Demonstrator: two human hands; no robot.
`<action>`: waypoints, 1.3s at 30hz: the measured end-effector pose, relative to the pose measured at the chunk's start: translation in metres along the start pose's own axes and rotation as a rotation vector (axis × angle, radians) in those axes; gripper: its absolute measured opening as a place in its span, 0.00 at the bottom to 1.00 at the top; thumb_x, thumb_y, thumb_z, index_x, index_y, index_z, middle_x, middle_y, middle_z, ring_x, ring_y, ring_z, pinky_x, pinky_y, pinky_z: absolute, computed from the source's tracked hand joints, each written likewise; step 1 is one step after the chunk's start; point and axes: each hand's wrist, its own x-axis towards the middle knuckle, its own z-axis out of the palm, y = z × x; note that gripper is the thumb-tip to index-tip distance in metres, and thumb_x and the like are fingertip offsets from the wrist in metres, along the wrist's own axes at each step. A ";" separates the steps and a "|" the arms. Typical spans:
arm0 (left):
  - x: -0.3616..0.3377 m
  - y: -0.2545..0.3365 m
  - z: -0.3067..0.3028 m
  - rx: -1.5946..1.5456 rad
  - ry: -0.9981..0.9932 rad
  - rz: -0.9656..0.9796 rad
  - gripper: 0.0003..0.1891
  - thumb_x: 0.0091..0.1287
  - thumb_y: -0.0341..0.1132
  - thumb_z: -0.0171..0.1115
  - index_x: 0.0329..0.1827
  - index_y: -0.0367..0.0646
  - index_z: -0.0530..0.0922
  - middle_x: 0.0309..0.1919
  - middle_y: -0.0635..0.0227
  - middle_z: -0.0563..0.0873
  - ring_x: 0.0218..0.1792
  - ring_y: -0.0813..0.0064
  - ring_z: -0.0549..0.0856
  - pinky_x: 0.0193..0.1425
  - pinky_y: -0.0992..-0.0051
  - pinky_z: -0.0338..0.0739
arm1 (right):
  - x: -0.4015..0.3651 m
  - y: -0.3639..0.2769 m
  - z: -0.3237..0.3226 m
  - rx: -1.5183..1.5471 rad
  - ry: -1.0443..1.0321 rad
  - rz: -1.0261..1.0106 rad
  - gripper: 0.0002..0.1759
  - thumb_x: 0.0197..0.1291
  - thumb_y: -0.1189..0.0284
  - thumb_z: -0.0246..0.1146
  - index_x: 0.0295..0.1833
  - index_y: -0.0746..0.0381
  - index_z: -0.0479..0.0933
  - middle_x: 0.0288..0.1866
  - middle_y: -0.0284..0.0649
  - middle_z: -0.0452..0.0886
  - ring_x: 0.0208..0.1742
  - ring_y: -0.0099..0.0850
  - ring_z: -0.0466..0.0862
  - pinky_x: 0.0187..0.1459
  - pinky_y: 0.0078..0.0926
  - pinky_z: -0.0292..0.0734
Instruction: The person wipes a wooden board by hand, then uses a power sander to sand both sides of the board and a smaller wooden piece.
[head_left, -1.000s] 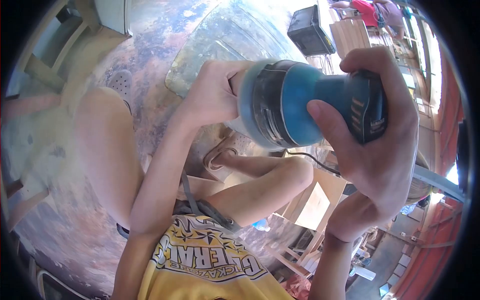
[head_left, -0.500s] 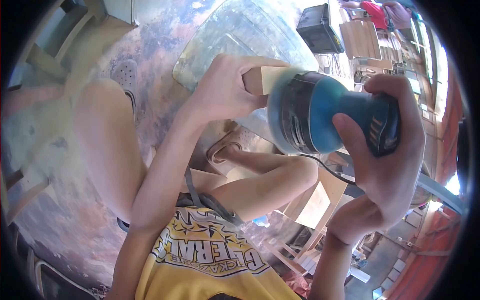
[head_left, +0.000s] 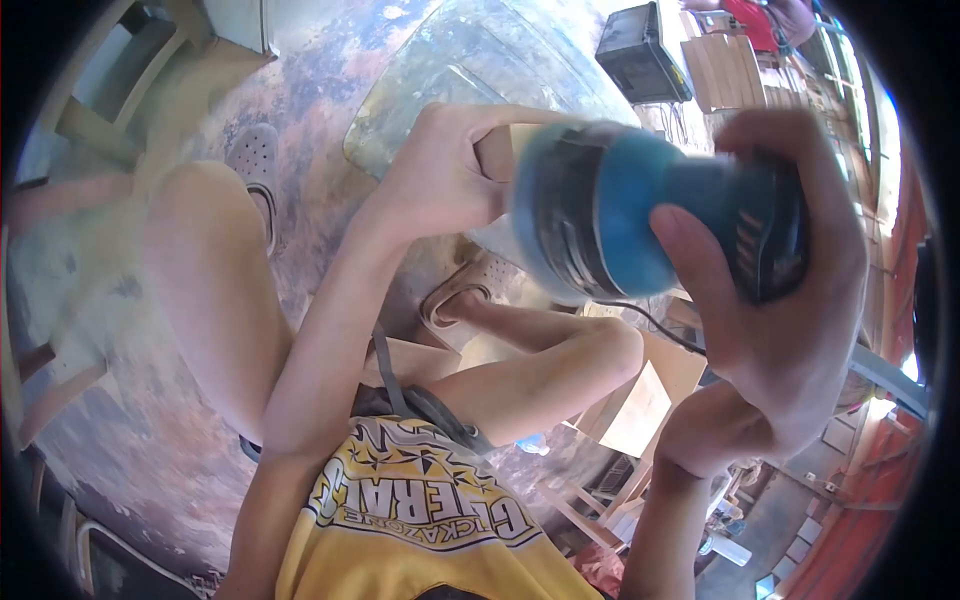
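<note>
My right hand (head_left: 790, 290) is wrapped round the dark rear grip of a blue power sander (head_left: 640, 215), its thumb on the blue body. The sander lies on its side in the air, blurred at its round pad end. Against that pad is a pale wooden piece (head_left: 520, 150), largely hidden behind the sander. My left hand (head_left: 445, 170) grips this piece from the left. A black cord (head_left: 655, 325) trails below the sander.
A translucent sheet (head_left: 400, 110) lies on the stained floor beyond my hands. A black box (head_left: 640, 55) and wooden boards (head_left: 722, 72) stand at the upper right. Wooden chair parts (head_left: 120, 90) are at the left. Another person (head_left: 765, 25) is at the top right.
The sander and my right hand have shifted slightly left over the wooden piece, so less of the piece shows. My left hand has moved slightly left.
</note>
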 end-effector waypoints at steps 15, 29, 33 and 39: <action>-0.001 0.000 -0.002 -0.142 -0.023 -0.083 0.28 0.56 0.23 0.79 0.63 0.35 0.85 0.46 0.68 0.92 0.43 0.84 0.87 0.48 0.79 0.84 | 0.038 0.026 0.008 -0.221 0.296 0.087 0.21 0.47 0.66 0.76 0.43 0.64 0.77 0.32 0.47 0.80 0.37 0.43 0.82 0.43 0.40 0.77; -0.006 -0.009 -0.004 -0.017 0.057 0.022 0.12 0.58 0.26 0.80 0.44 0.35 0.89 0.32 0.74 0.90 0.31 0.88 0.81 0.34 0.81 0.75 | 0.032 -0.010 0.026 -0.086 0.465 -0.136 0.17 0.47 0.69 0.71 0.43 0.65 0.78 0.35 0.50 0.83 0.38 0.46 0.84 0.44 0.41 0.79; -0.007 -0.011 -0.012 0.008 0.024 -0.014 0.13 0.58 0.26 0.80 0.46 0.34 0.89 0.34 0.72 0.91 0.33 0.87 0.83 0.35 0.81 0.77 | 0.032 0.002 0.029 -0.038 0.496 -0.218 0.17 0.47 0.70 0.71 0.43 0.65 0.79 0.36 0.51 0.84 0.39 0.48 0.84 0.45 0.41 0.79; -0.006 -0.010 -0.008 -0.068 0.045 -0.012 0.24 0.58 0.25 0.80 0.59 0.31 0.85 0.41 0.68 0.92 0.38 0.85 0.86 0.40 0.80 0.80 | 0.049 -0.009 -0.014 0.036 0.136 0.240 0.18 0.45 0.70 0.68 0.44 0.66 0.80 0.36 0.54 0.85 0.41 0.51 0.85 0.46 0.43 0.80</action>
